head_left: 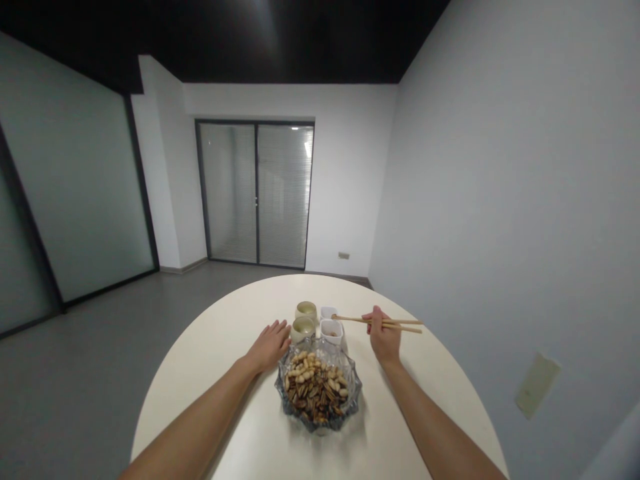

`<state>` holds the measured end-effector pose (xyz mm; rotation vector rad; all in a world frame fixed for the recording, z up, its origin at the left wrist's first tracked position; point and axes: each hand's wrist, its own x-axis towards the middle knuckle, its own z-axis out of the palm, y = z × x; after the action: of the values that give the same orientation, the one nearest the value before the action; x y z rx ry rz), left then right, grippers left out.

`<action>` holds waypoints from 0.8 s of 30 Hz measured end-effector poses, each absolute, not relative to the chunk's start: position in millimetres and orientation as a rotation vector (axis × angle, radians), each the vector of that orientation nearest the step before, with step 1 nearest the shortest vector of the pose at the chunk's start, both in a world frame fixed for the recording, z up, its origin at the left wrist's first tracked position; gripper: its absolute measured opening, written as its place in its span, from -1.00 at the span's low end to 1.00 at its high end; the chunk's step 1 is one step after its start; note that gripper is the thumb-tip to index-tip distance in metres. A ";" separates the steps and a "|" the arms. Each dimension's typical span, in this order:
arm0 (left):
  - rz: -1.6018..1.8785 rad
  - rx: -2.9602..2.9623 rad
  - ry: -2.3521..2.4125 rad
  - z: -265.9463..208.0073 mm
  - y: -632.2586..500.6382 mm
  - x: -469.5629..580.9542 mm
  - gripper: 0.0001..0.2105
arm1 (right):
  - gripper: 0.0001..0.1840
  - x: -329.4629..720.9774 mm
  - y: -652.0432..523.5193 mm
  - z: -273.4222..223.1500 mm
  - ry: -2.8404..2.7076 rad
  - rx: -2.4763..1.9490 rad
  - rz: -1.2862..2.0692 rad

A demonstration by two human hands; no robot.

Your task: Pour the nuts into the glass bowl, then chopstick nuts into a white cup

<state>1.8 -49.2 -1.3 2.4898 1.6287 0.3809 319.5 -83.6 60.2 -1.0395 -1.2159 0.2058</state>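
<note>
A pair of wooden chopsticks (405,323) is gripped in my right hand (384,337), raised over the right half of the table. Their tips reach left over two small white cups, a nearer one (331,329) and a farther one (327,311). Something small and brown seems to be at the tips; I cannot tell what. Palm down, my left hand (270,345) rests with fingers stretched out beside two pale green cups, one nearer (303,328) and one farther (306,309). Just in front of the cups stands a scalloped glass bowl (283,393) holding peanuts (307,365) and striped seeds (314,393).
Everything stands on a round white table (200,373). A pale wall (500,187) with a socket plate (538,385) runs close along the right. Beyond the table are a grey floor (90,373) and glass doors with blinds (256,193).
</note>
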 end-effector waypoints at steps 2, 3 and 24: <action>0.371 2.489 1.627 -0.4 -49.8 1.9 -0.48 | -0.18 320.8 -81.5 58.3 -1.221 -1.050 0.211; 0.371 2.486 1.627 -0.4 -49.8 1.8 -0.48 | -0.18 321.8 -80.4 57.4 -1.224 -1.056 0.210; 0.263 2.514 1.655 15.8 -60.4 6.4 -0.48 | -0.19 293.9 -128.8 82.8 -1.471 -0.863 0.449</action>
<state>6.4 -60.4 15.8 2.5139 1.6545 0.2633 293.9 -128.8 82.8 -0.8625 -1.4713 0.4489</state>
